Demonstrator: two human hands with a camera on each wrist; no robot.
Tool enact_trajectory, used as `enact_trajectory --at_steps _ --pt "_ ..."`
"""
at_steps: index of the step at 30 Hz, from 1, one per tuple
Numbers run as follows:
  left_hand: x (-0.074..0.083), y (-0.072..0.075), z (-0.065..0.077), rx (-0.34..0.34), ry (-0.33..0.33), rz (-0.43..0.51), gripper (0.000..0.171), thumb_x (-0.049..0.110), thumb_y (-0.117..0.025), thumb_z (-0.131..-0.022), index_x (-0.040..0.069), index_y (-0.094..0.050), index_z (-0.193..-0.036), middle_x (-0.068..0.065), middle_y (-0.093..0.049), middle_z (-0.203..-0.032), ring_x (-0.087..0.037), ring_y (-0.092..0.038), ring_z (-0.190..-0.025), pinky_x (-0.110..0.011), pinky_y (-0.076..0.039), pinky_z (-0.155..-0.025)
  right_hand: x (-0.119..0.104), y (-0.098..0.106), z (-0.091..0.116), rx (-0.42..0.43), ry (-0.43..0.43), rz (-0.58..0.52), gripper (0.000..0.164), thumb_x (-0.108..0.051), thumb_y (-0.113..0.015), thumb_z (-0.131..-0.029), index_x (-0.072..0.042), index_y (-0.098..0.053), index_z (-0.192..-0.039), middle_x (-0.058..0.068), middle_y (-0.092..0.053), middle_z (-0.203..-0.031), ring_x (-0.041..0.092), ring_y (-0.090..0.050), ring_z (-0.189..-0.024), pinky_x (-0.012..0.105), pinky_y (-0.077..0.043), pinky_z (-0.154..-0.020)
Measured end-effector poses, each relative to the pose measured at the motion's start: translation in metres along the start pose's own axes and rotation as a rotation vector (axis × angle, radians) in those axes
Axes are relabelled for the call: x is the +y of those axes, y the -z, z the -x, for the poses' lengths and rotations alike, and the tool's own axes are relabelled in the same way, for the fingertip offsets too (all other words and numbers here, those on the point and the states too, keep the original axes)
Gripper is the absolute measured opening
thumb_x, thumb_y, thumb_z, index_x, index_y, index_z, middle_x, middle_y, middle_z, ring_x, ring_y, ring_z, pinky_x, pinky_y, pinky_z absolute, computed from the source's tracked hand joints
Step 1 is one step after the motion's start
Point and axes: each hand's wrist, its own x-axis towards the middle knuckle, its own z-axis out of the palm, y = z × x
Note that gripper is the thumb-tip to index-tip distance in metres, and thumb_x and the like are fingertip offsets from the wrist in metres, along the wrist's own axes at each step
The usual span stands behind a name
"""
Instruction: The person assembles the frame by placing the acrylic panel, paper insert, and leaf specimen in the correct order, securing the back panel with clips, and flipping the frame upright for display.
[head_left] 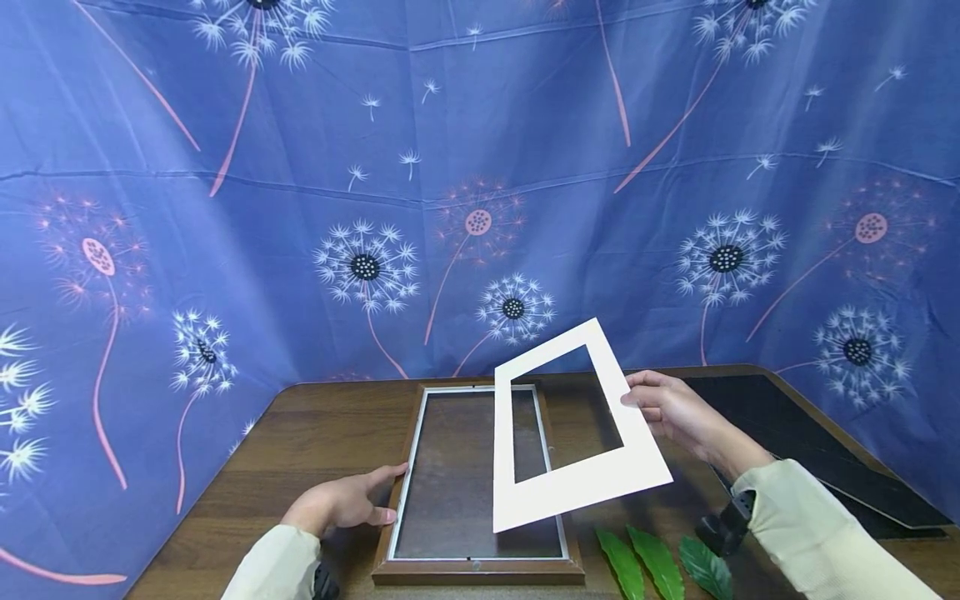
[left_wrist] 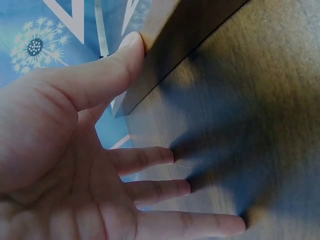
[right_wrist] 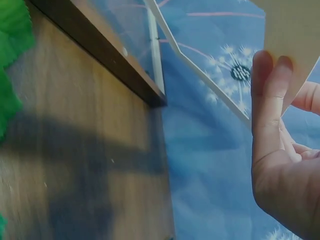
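Note:
A brown picture frame (head_left: 480, 577) with a light inner edge and a clear pane lies on the wooden table. Pinched at its right side by my right hand (head_left: 678, 417), a white picture mat (head_left: 581, 490) is tilted above the frame's right half. In the right wrist view, the fingers (right_wrist: 272, 100) press the mat's border. My left hand (head_left: 341, 504) touches the left side of the frame. Its thumb (left_wrist: 120, 60) rests against the wooden side in the left wrist view, while three fingers stretch out straight over the tabletop.
Several green leaves (head_left: 660, 562) lie at the front, right of the frame. Black boards (head_left: 772, 417) lie overlapping on the right side of the table (head_left: 330, 425). Behind the table hangs a blue cloth (head_left: 585, 233) printed with dandelions.

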Motion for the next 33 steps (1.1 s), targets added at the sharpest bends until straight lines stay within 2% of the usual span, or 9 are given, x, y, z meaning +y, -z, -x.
enact_trajectory --at_steps 11,20,25,33 --pt "0.001 0.000 -0.001 0.016 0.008 -0.005 0.072 0.011 -0.077 -0.088 0.016 -0.047 -0.153 -0.031 -0.040 -0.153 -0.056 -0.033 -0.140 -0.069 -0.027 -0.110 0.004 -0.040 -0.011 -0.056 0.020 -0.066 0.042 -0.010 -0.058 -0.099 0.009 -0.043 -0.133 0.008 -0.063 -0.104 0.017 -0.069 -0.088 0.036 -0.059 -0.077" --pt "0.001 0.000 -0.001 0.012 0.023 -0.025 0.072 0.015 -0.077 -0.089 0.016 -0.046 -0.153 -0.030 -0.040 -0.153 -0.055 -0.035 -0.140 -0.069 -0.028 -0.109 0.008 -0.067 -0.017 -0.093 0.013 -0.088 0.041 -0.009 -0.058 -0.098 0.011 -0.043 -0.131 0.009 -0.063 -0.103 0.017 -0.069 -0.086 0.035 -0.058 -0.074" --pt "0.001 0.000 -0.002 0.014 0.040 -0.030 0.071 0.015 -0.077 -0.089 0.018 -0.047 -0.153 -0.030 -0.041 -0.152 -0.055 -0.036 -0.139 -0.070 -0.029 -0.108 0.011 -0.080 -0.019 -0.103 -0.011 -0.088 0.043 -0.007 -0.059 -0.097 0.011 -0.041 -0.131 0.010 -0.065 -0.099 0.016 -0.070 -0.082 0.033 -0.058 -0.072" --pt "0.001 -0.001 -0.003 0.021 0.047 -0.030 0.071 0.014 -0.078 -0.088 0.017 -0.047 -0.152 -0.029 -0.042 -0.152 -0.054 -0.035 -0.140 -0.069 -0.029 -0.109 0.015 -0.098 -0.020 -0.118 -0.022 -0.057 0.044 -0.007 -0.058 -0.097 0.013 -0.039 -0.131 0.014 -0.064 -0.101 0.017 -0.069 -0.083 0.036 -0.059 -0.075"
